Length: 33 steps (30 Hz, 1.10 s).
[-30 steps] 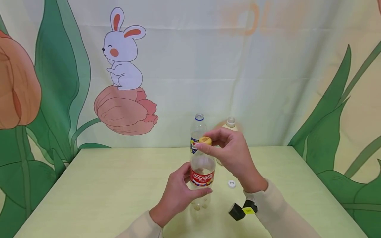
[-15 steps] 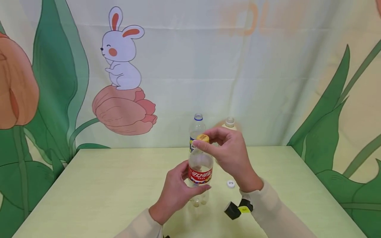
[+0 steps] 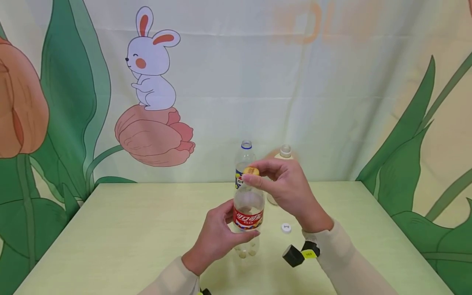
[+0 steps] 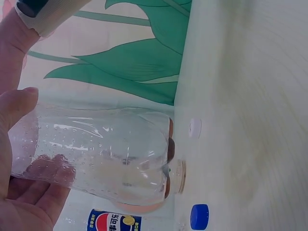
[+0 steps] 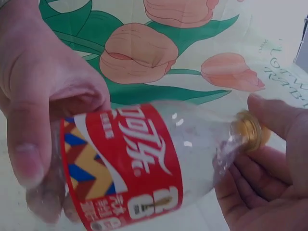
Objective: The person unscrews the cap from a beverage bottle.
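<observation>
A clear plastic cola bottle (image 3: 248, 200) with a red label stands upright in my left hand (image 3: 215, 235), whose fingers and thumb wrap its lower half. Its ridged base (image 4: 168, 159) shows close above the tabletop in the left wrist view. My right hand (image 3: 287, 186) pinches the yellow cap (image 3: 251, 171) at the bottle's mouth between thumb and fingers. In the right wrist view the cap (image 5: 251, 131) sits on the neck, with the thumb on one side and curled fingers on the other. Water drops cling inside the bottle.
Behind stand two uncapped bottles: one with a blue neck ring and blue label (image 3: 239, 174), the other pale with a white neck (image 3: 285, 151). On the table (image 3: 147, 229) lie a white cap (image 3: 286, 228) and a blue cap (image 4: 199, 216). A printed curtain (image 3: 228, 82) hangs behind.
Bottle and both hands have shifted slightly left in view since a second ago. The print on the yellow cap's top faces a slightly different way. Both grips stay in place.
</observation>
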### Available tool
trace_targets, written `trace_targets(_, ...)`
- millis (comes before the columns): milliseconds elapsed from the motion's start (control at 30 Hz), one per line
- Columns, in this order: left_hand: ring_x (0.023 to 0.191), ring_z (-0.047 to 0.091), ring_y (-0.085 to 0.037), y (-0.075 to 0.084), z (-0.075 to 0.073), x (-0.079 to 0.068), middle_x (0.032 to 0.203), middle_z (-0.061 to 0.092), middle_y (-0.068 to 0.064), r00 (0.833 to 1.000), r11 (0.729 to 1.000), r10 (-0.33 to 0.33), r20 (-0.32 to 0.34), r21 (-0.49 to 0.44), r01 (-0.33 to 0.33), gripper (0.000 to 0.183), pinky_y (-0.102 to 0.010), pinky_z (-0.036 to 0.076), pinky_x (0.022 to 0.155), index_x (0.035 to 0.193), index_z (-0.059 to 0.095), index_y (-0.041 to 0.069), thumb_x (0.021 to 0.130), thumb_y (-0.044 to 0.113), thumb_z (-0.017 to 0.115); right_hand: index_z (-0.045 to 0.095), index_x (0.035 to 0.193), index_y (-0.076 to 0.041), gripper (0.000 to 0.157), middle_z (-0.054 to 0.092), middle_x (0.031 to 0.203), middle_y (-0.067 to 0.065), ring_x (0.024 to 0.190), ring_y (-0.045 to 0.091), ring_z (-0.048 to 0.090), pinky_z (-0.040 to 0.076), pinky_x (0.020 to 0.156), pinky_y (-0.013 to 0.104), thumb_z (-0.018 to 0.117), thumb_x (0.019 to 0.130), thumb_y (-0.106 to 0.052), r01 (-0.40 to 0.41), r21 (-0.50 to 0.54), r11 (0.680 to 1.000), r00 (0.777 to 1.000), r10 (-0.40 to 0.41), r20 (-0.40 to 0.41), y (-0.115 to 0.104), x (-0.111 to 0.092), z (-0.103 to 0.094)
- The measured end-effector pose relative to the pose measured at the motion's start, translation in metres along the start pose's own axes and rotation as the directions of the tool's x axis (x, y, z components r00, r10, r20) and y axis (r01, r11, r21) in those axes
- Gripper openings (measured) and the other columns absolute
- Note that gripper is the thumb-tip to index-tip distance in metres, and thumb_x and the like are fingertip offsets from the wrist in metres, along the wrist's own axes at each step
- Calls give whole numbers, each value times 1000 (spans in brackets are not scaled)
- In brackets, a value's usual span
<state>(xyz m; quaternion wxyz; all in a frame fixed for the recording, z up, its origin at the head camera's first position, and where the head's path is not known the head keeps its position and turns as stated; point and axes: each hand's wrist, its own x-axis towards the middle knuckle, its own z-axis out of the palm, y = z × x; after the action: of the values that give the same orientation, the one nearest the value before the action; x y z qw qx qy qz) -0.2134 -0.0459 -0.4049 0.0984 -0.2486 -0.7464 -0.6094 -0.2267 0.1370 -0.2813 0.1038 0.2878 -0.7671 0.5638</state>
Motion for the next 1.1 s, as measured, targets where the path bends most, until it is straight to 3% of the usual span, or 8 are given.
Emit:
trace_targets(200,105,73,-13,0,-1,0,116,76,1,1000,1000,-1,-1,-8,1,63,-26,59,95,127,65,17,71,16,95,78,109,-6,21,76,99,4,82,22,72,60,76,30,79,90,-14,-9,53,999,990,1,144,5,8,-10)
trace_targets(367,106,73,-12,2,-2,1,117,75,0,1000,1000,-4,4,-14,4,63,-26,58,97,127,65,17,71,15,95,73,116,0,26,75,106,3,90,21,73,62,83,31,75,94,-14,7,103,995,968,-32,249,12,14,-18)
trace_targets(600,107,72,-13,2,-2,1,118,75,0,1000,1000,-13,1,-16,13,63,-26,57,98,127,65,17,72,13,94,73,120,-8,24,72,118,16,102,26,71,60,93,36,70,98,-15,-4,139,990,942,-43,332,17,19,-22)
trace_targets(733,107,72,-13,2,-2,2,117,75,2,1000,1000,-19,-21,-3,19,63,-26,58,97,127,65,17,71,17,95,73,121,-8,25,72,117,18,100,25,72,60,90,36,70,97,-15,-10,147,989,961,-31,275,18,18,-17)
trace_targets(900,107,72,-13,2,-2,4,117,74,3,999,1000,-16,-43,12,17,65,-26,58,97,128,65,17,71,20,96,73,112,-2,25,76,99,1,83,18,71,61,77,29,79,89,-11,-31,180,983,996,16,88,14,14,-6)
trace_targets(1100,106,72,-13,3,-1,5,117,74,3,998,1000,-10,-60,7,10,65,-27,58,97,127,65,17,71,17,96,72,95,-4,25,75,87,0,74,18,68,58,69,25,89,78,-13,-52,155,987,991,70,-113,5,7,7)
